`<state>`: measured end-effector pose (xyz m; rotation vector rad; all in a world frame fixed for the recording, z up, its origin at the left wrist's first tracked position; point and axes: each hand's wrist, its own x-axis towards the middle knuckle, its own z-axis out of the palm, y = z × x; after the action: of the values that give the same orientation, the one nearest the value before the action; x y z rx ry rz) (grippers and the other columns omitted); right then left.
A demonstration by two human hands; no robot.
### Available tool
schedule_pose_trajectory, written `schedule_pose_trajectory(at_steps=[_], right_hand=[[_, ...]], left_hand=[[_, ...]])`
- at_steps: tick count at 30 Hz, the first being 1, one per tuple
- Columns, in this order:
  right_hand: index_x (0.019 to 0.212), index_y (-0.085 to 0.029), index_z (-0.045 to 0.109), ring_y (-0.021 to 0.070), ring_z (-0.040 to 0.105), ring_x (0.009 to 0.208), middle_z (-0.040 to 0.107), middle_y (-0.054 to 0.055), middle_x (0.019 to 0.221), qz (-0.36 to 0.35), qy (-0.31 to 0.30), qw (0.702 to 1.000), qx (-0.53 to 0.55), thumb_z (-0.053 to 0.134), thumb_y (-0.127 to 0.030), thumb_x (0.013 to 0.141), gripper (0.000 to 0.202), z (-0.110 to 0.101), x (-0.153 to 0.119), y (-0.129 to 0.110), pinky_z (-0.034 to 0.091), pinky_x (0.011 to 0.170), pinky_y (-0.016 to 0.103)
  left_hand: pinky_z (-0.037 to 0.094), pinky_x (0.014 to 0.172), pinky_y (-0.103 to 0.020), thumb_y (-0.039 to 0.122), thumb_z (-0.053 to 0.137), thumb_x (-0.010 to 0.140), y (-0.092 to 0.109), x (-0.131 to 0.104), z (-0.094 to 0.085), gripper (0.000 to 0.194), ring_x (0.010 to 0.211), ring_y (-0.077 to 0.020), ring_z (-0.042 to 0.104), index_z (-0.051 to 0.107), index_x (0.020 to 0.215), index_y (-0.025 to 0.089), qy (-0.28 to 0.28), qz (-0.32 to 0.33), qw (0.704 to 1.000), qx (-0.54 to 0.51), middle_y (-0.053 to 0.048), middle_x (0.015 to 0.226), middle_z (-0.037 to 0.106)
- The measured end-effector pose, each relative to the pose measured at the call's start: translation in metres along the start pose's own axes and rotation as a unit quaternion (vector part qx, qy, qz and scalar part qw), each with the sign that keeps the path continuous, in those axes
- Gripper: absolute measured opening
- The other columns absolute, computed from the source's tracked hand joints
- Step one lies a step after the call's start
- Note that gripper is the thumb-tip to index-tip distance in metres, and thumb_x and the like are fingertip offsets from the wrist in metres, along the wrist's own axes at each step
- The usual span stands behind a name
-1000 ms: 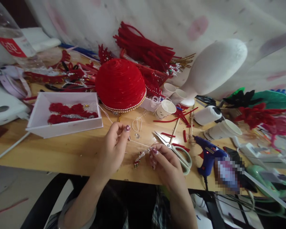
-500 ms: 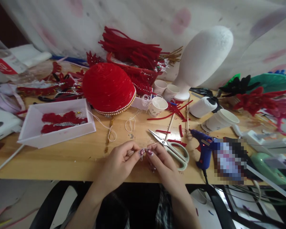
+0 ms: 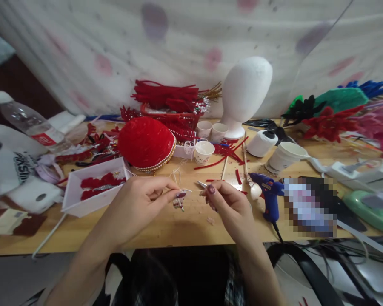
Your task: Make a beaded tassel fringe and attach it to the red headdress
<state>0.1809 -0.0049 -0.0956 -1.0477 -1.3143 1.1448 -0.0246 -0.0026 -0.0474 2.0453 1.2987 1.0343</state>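
In the head view my left hand (image 3: pixel 147 197) is closed in a pinch on a thin white thread (image 3: pixel 187 191). A small beaded piece (image 3: pixel 179 204) hangs just under its fingertips. To the right, my right hand (image 3: pixel 228 204) pinches the other end of the thread, or something fine on it that I cannot make out. The strand runs taut across the short gap between the hands. Scissors (image 3: pixel 201 184) lie behind my right hand, which hides all but the blade tip. A red velvet cap (image 3: pixel 145 142) with a beaded rim sits behind my left hand.
Left stands a white box (image 3: pixel 97 202) with red pieces. Paper cups (image 3: pixel 204 152), a white foam head (image 3: pixel 247 87) and a thread spool (image 3: pixel 262 143) stand farther back. A blue glue gun (image 3: pixel 270 193) lies right of my right hand, its cord over the table edge.
My hands have drawn apart, stretching the thread between them, and the beaded piece now shows below my left fingers. The right hand now covers most of the scissors. The camera has tilted up.
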Motion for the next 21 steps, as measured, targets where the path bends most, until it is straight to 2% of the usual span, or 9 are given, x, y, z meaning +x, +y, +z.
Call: schedule_pose_trajectory(at_steps=[2, 6, 7, 9, 12, 16, 21], right_hand=[[0.073, -0.02, 0.067, 0.0106, 0.042, 0.054, 0.051, -0.003, 0.061, -0.014, -0.013, 1.0, -0.001, 0.062, -0.051, 0.09, 0.035, -0.003, 0.002, -0.011, 0.032, 0.049, 0.024], [0.069, -0.019, 0.067, 0.0095, 0.039, 0.054, 0.048, -0.004, 0.059, -0.041, 0.0, 0.997, 0.07, 0.068, -0.05, 0.086, 0.035, -0.01, 0.007, -0.032, 0.028, 0.05, 0.024], [0.069, -0.019, 0.067, 0.009, 0.037, 0.053, 0.047, -0.004, 0.058, -0.043, 0.003, 0.995, 0.09, 0.069, -0.049, 0.086, 0.034, -0.012, 0.008, -0.036, 0.027, 0.05, 0.023], [0.069, -0.019, 0.067, 0.0083, 0.036, 0.053, 0.047, -0.004, 0.059, -0.048, 0.007, 0.992, 0.118, 0.071, -0.047, 0.085, 0.032, -0.015, 0.011, -0.044, 0.025, 0.05, 0.023], [0.069, -0.018, 0.069, 0.0078, 0.036, 0.054, 0.049, -0.004, 0.059, -0.059, 0.001, 0.986, 0.156, 0.075, -0.044, 0.082, 0.029, -0.017, 0.012, -0.053, 0.025, 0.051, 0.023], [0.066, -0.017, 0.069, 0.0065, 0.033, 0.051, 0.048, -0.004, 0.057, -0.05, -0.002, 0.978, 0.2, 0.079, -0.042, 0.077, 0.028, -0.017, 0.01, -0.062, 0.022, 0.049, 0.023], [0.064, -0.016, 0.067, 0.0061, 0.033, 0.049, 0.049, -0.004, 0.058, -0.052, -0.012, 0.975, 0.216, 0.08, -0.04, 0.072, 0.029, -0.015, 0.006, -0.071, 0.02, 0.047, 0.023]], left_hand=[[0.042, 0.053, -0.02, 0.042, 0.066, 0.088, 0.012, 0.005, -0.01, 0.022, 0.057, -0.0144, 0.064, 0.077, 0.077, 0.026, 0.0, 0.024, 0.999, 0.033, 0.0, 0.068, 0.075], [0.046, 0.062, -0.025, 0.043, 0.066, 0.086, 0.038, 0.016, -0.04, 0.025, 0.069, -0.0179, 0.068, 0.076, 0.105, 0.029, -0.013, 0.019, 0.989, 0.144, -0.001, 0.089, 0.078], [0.046, 0.063, -0.026, 0.042, 0.065, 0.086, 0.044, 0.019, -0.049, 0.024, 0.07, -0.018, 0.067, 0.076, 0.104, 0.028, -0.02, 0.028, 0.983, 0.179, -0.001, 0.09, 0.078], [0.044, 0.06, -0.027, 0.04, 0.063, 0.086, 0.057, 0.026, -0.067, 0.02, 0.063, -0.0169, 0.064, 0.077, 0.088, 0.027, -0.041, 0.053, 0.97, 0.234, 0.0, 0.078, 0.076], [0.037, 0.05, -0.025, 0.039, 0.06, 0.085, 0.077, 0.036, -0.085, 0.024, 0.051, -0.0139, 0.056, 0.073, 0.071, 0.024, -0.058, 0.053, 0.965, 0.251, 0.002, 0.061, 0.068], [0.038, 0.053, -0.023, 0.035, 0.06, 0.081, 0.106, 0.049, -0.089, 0.021, 0.056, -0.0128, 0.057, 0.07, 0.069, 0.021, -0.05, 0.083, 0.98, 0.172, 0.002, 0.064, 0.069], [0.043, 0.061, -0.023, 0.029, 0.065, 0.079, 0.125, 0.054, -0.08, 0.014, 0.064, -0.0129, 0.062, 0.072, 0.07, 0.02, 0.02, 0.109, 0.989, 0.103, 0.001, 0.068, 0.072]])
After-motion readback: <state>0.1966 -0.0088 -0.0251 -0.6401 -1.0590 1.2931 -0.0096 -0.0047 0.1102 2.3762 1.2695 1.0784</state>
